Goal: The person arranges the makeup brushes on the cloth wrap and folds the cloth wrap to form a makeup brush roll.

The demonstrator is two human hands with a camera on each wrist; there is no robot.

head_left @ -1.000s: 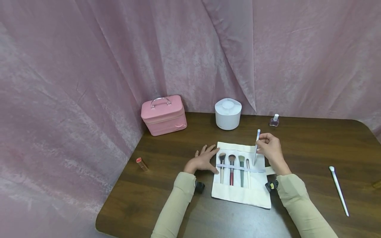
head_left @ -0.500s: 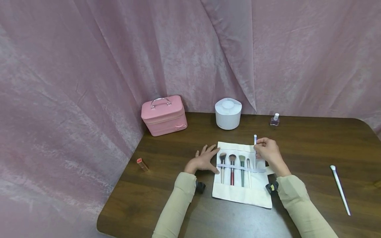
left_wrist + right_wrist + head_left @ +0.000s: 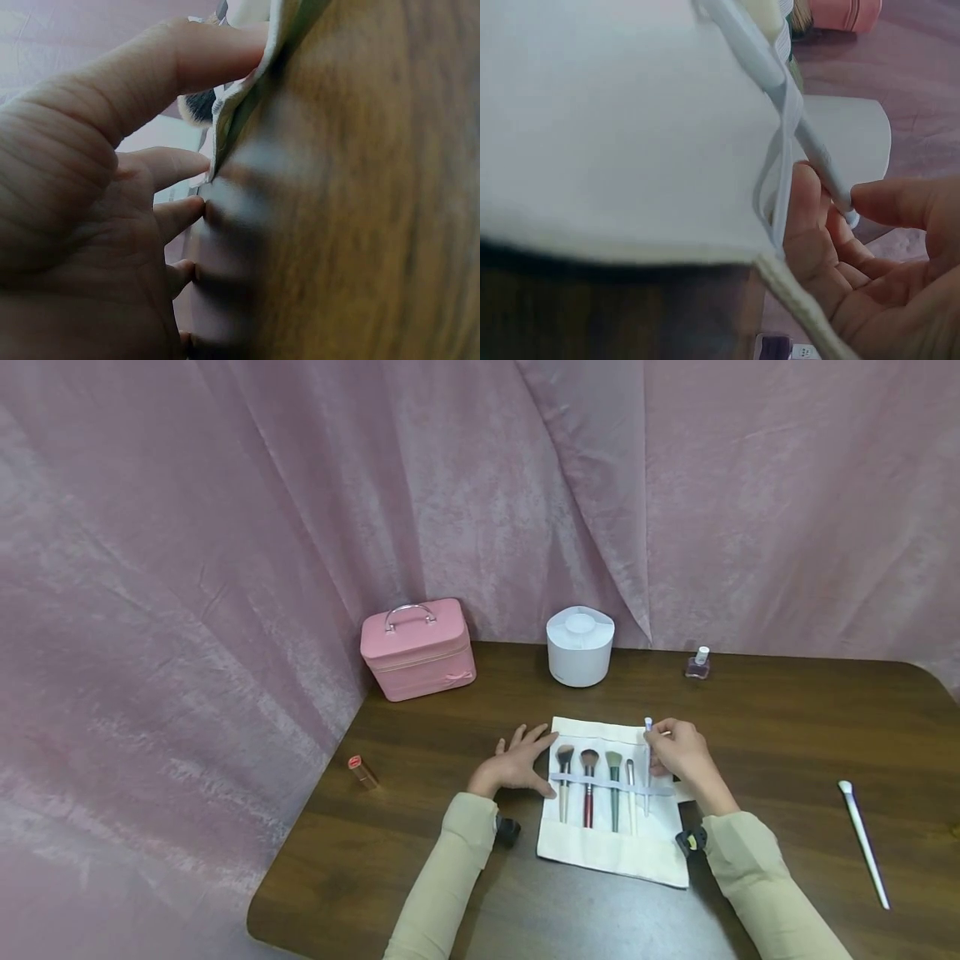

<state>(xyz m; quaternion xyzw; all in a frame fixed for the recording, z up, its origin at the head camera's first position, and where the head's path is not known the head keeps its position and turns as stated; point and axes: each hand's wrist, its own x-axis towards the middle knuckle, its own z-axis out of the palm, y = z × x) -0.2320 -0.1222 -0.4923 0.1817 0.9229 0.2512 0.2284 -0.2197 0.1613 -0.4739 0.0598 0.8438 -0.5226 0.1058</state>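
Observation:
A white cloth brush roll (image 3: 612,855) lies unrolled on the table, several makeup brushes side by side under its pale elastic band (image 3: 581,780). My right hand (image 3: 684,752) pinches one end of a slim white makeup brush (image 3: 821,154) between thumb and fingers. In the right wrist view, this brush passes under the elastic (image 3: 786,142); in the head view it is at the roll's right end. My left hand (image 3: 513,770) is spread at the roll's left edge. Its thumb and index fingertip touch that edge in the left wrist view, the other fingertips at the table.
Another white brush (image 3: 864,845) lies on the wooden table (image 3: 772,718) at the right. Behind the roll stand a pink case (image 3: 416,652), a white round container (image 3: 580,647) and a nail polish bottle (image 3: 697,664). A lipstick (image 3: 363,772) is at the left.
My right hand has moved down toward the roll with the brush, which has slid under the elastic and sits lower. My left hand has stayed at the left edge.

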